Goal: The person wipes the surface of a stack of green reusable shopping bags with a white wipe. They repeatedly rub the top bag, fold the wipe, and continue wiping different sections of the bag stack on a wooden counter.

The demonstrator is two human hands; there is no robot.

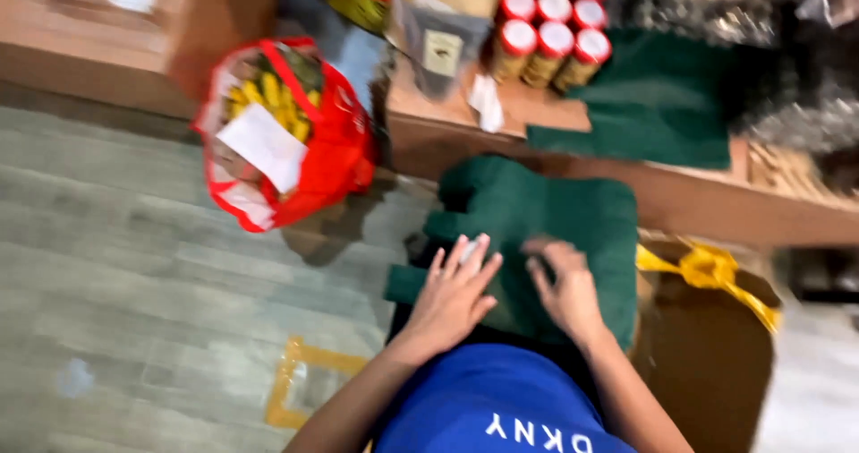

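Grey plank floor (134, 265) filled frame left. Wooden shelf (716, 207) crossed upper right. My left hand (452, 296) lay flat, fingers spread, and my right hand (565, 287), fingers curled, pressed the green cloth (546, 211).

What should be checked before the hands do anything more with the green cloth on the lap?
1. Left hand lies flat on the green cloth: ok.
2. Right hand on the cloth, fingers curled: ok; grip cannot tell, blurred.
3. Cloth fully on the lap: not ok, its left edge hangs over.
4. Red bag apart from the cloth: ok.
5. Red-lidded jars upright on the wooden shelf: ok.
6. Yellow ribbon apart from the hands: ok.
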